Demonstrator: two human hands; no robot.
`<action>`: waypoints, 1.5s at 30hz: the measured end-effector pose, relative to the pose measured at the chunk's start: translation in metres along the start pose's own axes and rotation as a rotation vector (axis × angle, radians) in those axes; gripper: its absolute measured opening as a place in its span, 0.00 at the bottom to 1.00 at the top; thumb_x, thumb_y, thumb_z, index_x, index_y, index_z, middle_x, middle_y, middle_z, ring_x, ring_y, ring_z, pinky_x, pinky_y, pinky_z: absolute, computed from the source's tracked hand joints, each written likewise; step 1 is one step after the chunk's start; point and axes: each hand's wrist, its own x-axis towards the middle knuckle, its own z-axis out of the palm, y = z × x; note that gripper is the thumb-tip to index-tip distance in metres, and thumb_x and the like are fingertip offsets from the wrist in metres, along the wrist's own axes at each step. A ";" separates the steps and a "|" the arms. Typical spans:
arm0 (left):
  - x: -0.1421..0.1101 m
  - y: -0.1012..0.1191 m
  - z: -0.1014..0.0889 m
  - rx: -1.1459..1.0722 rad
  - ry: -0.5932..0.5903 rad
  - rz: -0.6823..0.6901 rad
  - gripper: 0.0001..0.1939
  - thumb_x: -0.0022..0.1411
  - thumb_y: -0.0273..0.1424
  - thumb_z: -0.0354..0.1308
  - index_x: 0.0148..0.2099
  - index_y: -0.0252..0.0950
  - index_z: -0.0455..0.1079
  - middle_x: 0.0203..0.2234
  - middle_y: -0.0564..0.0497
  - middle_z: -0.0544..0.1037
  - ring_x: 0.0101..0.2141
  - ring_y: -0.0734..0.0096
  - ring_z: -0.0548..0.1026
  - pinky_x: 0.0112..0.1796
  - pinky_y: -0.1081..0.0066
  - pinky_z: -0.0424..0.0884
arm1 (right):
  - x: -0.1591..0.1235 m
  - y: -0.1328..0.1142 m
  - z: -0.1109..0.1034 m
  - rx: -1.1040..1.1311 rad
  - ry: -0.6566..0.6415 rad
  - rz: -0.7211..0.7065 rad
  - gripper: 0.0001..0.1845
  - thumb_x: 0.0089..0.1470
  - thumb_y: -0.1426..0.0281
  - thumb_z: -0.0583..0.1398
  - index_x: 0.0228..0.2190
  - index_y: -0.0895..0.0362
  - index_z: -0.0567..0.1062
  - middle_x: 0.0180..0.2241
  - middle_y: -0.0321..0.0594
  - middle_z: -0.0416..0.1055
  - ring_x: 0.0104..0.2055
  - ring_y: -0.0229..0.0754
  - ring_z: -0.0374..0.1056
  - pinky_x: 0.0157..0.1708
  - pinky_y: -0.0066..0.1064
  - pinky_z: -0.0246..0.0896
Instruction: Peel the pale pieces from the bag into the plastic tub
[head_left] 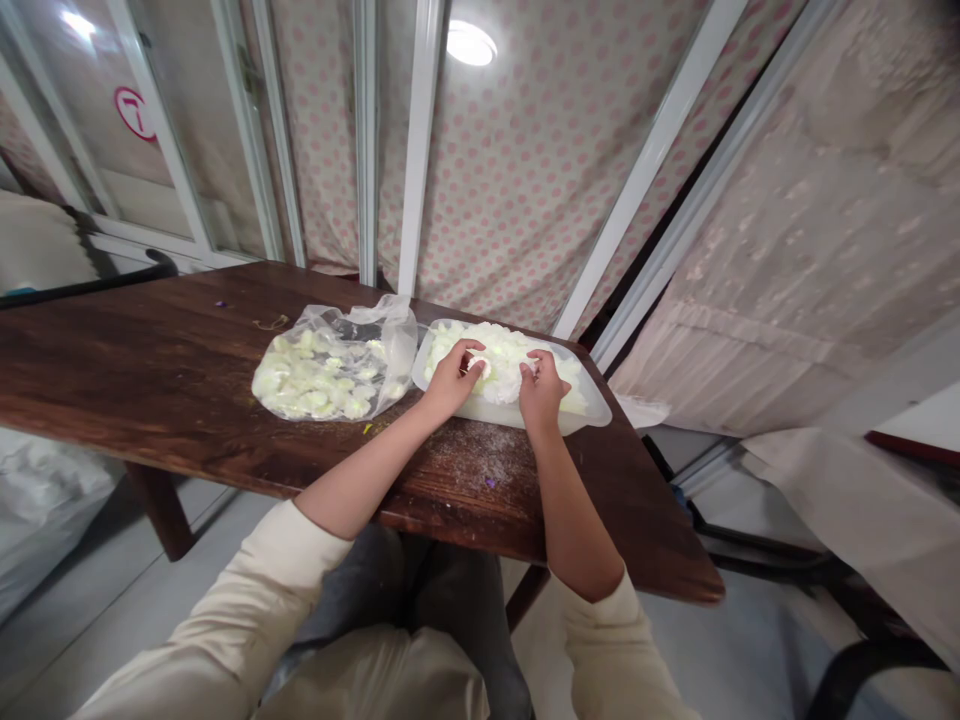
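Over a translucent plastic tray [495, 412] on the wooden counter [187, 370], the left hand [452, 378] curls its fingers [471, 352] closed on a pale curved slice [480, 366], while the right hand [541, 390] presses into the heap of white slices [506, 355], its grip impossible to tell, beside a clear plastic bag [337, 360]

The small white round piece [480, 367] is partly hidden by the person's left hand [450, 382], so I can't see its whole shape. The right hand [541, 392] hides part of the soft white heap [504, 360] in the clear plastic tray [510, 412]. The pale pieces [307, 375] in the clear crinkly plastic bag [390, 330] look blurry through it. The tiny purple bits [490, 482] on the dark brown wooden worktop [150, 370] are too small to tell. The bottom edge cuts off the beige sleeves [225, 610], and the left edge cuts off a big white sack [37, 520].
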 end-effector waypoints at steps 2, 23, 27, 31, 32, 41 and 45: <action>0.000 0.000 0.000 -0.011 -0.005 0.008 0.11 0.56 0.30 0.49 0.44 0.37 0.61 0.22 0.56 0.59 0.25 0.77 0.60 0.29 0.74 0.59 | 0.000 -0.001 -0.001 -0.019 0.004 0.013 0.10 0.52 0.69 0.48 0.37 0.55 0.65 0.20 0.29 0.62 0.24 0.36 0.59 0.40 0.34 0.42; 0.002 -0.004 0.002 -0.174 0.032 0.050 0.04 0.59 0.29 0.43 0.35 0.39 0.48 0.26 0.55 0.55 0.27 0.76 0.57 0.31 0.73 0.58 | 0.010 0.002 -0.031 0.056 -0.643 -0.254 0.24 0.53 0.55 0.49 0.17 0.57 0.69 0.17 0.32 0.65 0.23 0.34 0.59 0.35 0.29 0.51; 0.002 -0.003 0.001 -0.192 0.009 0.046 0.05 0.59 0.29 0.43 0.35 0.39 0.47 0.27 0.55 0.55 0.26 0.77 0.56 0.31 0.73 0.58 | 0.010 0.009 -0.026 -0.114 -0.592 -0.226 0.28 0.54 0.53 0.45 0.16 0.57 0.68 0.16 0.32 0.64 0.23 0.35 0.57 0.40 0.34 0.48; 0.001 0.000 0.002 -0.226 -0.054 0.038 0.09 0.58 0.31 0.47 0.36 0.39 0.47 0.26 0.56 0.54 0.26 0.78 0.56 0.30 0.74 0.58 | 0.006 0.008 -0.019 -0.318 -0.463 -0.257 0.28 0.56 0.55 0.44 0.16 0.58 0.67 0.18 0.35 0.64 0.25 0.36 0.57 0.41 0.38 0.44; 0.001 0.000 0.003 -0.253 -0.082 0.028 0.11 0.57 0.31 0.49 0.36 0.39 0.47 0.25 0.57 0.54 0.25 0.79 0.56 0.30 0.74 0.57 | 0.005 0.005 -0.019 -0.328 -0.369 -0.272 0.26 0.57 0.57 0.44 0.18 0.58 0.67 0.20 0.37 0.65 0.27 0.37 0.58 0.41 0.38 0.44; 0.001 0.004 0.005 -0.341 -0.155 -0.035 0.20 0.48 0.33 0.60 0.38 0.37 0.50 0.24 0.58 0.63 0.25 0.81 0.59 0.29 0.76 0.56 | 0.001 -0.011 -0.011 0.313 -0.375 -0.330 0.15 0.55 0.59 0.49 0.27 0.56 0.65 0.26 0.35 0.64 0.30 0.36 0.60 0.32 0.28 0.53; 0.000 0.005 0.004 -0.320 -0.195 -0.027 0.20 0.49 0.33 0.59 0.40 0.37 0.51 0.26 0.57 0.65 0.26 0.81 0.60 0.29 0.76 0.55 | 0.002 -0.007 -0.008 0.261 -0.321 -0.340 0.13 0.54 0.61 0.51 0.25 0.56 0.65 0.25 0.33 0.64 0.29 0.35 0.59 0.32 0.28 0.51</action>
